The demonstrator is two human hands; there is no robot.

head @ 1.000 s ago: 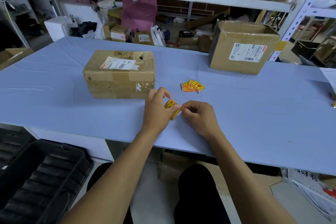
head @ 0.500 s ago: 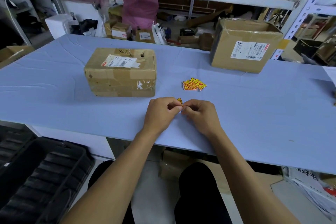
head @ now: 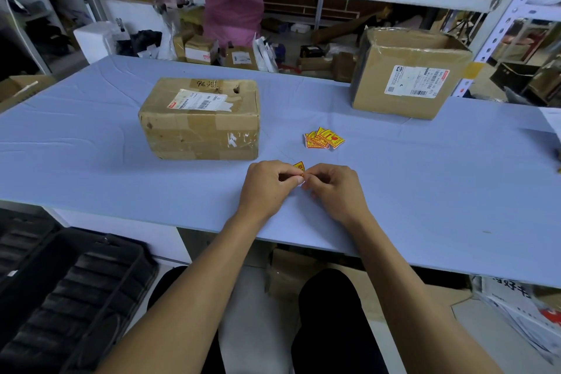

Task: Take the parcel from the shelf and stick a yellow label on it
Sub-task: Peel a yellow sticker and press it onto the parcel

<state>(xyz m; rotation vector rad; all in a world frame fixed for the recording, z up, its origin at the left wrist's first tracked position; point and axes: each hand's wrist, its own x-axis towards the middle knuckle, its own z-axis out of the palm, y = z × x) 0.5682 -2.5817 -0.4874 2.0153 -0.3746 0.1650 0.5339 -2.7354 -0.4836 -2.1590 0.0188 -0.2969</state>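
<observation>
Hands meet at the near edge of the pale blue table top (head: 91, 161). Left hand (head: 267, 188) is closed, thumb and forefinger pinching one small yellow paper label with red print (head: 299, 166); only a corner of the label shows above the knuckles. Right hand (head: 334, 188) is also curled, its fingertips (head: 306, 181) pressed in against the same label at the point where the two hands touch. Whether the backing has begun to part from the sticker cannot be told; the fingers hide it

Judgement: the step in hand is peeling the label from its backing. To do it well, the right fingernail should work one corner only, while the left pinch holds the backing flat and firm so the sticker does not crease or fold onto itself. The adhesive face should be touched as little as possible

From the hands, a loose fanned pile of matching yellow labels (head: 323, 139) lies at one o'clock, near but apart. The parcel, a worn brown taped cardboard box with a white shipping slip on top (head: 200, 118), sits at eleven o'clock, already off the shelf and close by. Its near side face is bare cardboard and tape, a fair landing place. A larger open brown cardboard carton (head: 406, 76) stands well apart at two o'clock, against the grey metal shelving upright (head: 510, 18)
</observation>
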